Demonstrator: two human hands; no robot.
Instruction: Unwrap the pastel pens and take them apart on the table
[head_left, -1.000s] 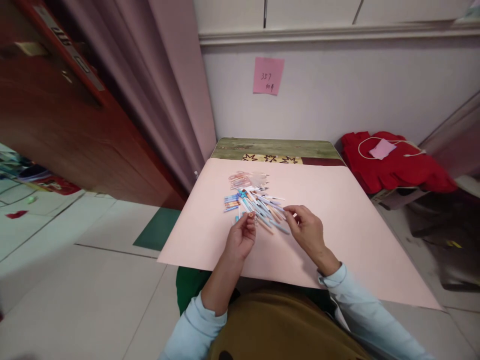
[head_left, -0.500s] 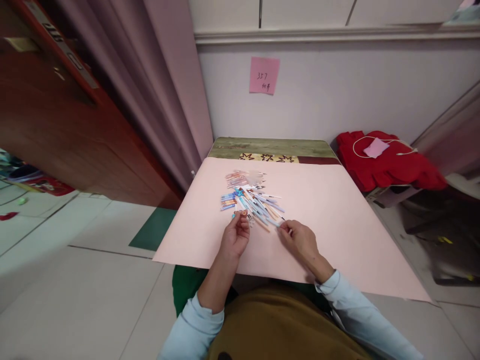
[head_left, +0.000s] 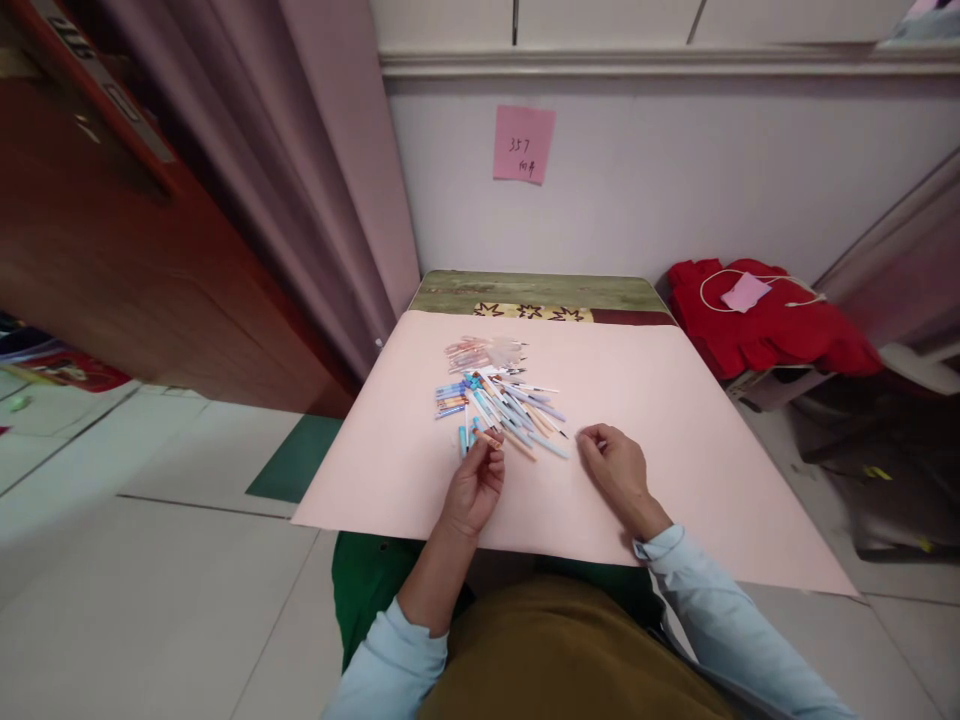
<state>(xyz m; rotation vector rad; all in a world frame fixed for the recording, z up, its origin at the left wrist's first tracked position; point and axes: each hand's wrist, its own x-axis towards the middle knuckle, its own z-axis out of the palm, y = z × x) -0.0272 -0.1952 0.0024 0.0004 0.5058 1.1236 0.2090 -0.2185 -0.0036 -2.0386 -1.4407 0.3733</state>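
Note:
My left hand point(head_left: 474, 492) is closed, thumb and fingertips pinching a small orange-brown pen piece point(head_left: 489, 439), perhaps a cap, just above the near left part of the pen pile point(head_left: 514, 412). Blue, white and peach pens lie fanned out in that pile. To the right of it rests my right hand point(head_left: 616, 468), its fingers curled together and nothing visible in them. A light blue pen point(head_left: 549, 445) points toward its fingertips, a small gap away. Beside my left fingers are turquoise pen pieces point(head_left: 463, 440), partly hidden.
Pink paper point(head_left: 675, 450) covers most of the table. Behind the pile lie clear and pinkish pen parts point(head_left: 480, 353); blue and brown pieces point(head_left: 451, 400) are lined up at its left. Red cloth point(head_left: 772, 330) with a white cable sits right of the table. A curtain point(head_left: 337, 150) hangs at left.
My right hand has let go of the light blue pen's end and drawn back slightly right. The left hand stays near the pile, its orange-brown piece turned a little.

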